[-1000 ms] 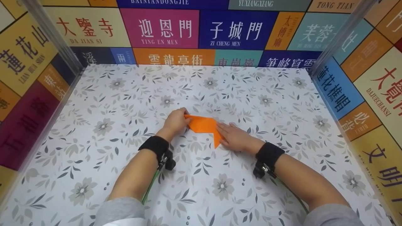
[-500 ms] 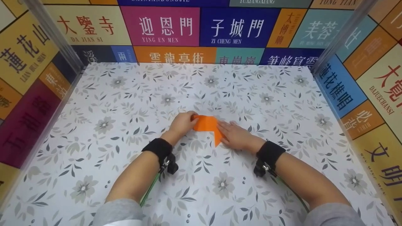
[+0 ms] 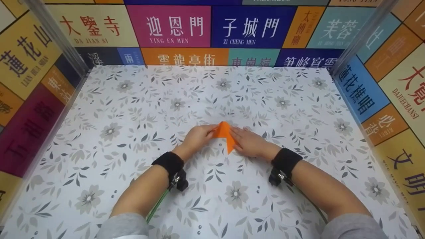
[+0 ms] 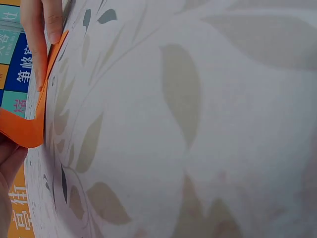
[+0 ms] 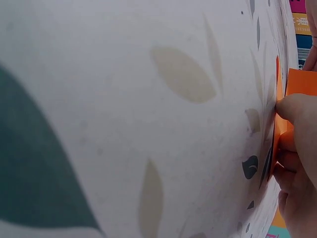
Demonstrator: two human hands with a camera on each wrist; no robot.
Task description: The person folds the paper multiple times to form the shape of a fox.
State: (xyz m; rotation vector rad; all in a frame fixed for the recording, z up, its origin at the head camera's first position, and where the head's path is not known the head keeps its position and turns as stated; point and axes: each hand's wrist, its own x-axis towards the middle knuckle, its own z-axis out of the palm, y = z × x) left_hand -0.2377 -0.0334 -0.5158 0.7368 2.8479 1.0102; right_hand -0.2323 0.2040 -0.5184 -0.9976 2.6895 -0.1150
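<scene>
A folded sheet of orange paper (image 3: pixel 220 132) lies between the hands, with a pointed flap towards the person. My left hand (image 3: pixel 198 136) pinches its left part, which is raised off the table and bent towards the right. In the left wrist view the lifted paper (image 4: pixel 30 132) curves up from the flat portion. My right hand (image 3: pixel 249 143) presses the right part against the table, its fingers stretched out over it. In the right wrist view the right thumb (image 5: pixel 291 106) touches the paper's low edge. The fingers partly cover the paper.
A white tabletop (image 3: pixel 166 89) with grey flowers and leaves spreads all round. Upright panels (image 3: pixel 169 28) with coloured lettered blocks border its back and sides. Both wrists wear black bands (image 3: pixel 168 163) with small cameras and green cables.
My left hand has moved rightwards, bringing the paper's left part up and over towards the right hand. Less of the flat orange surface shows. The right hand has stayed in place.
</scene>
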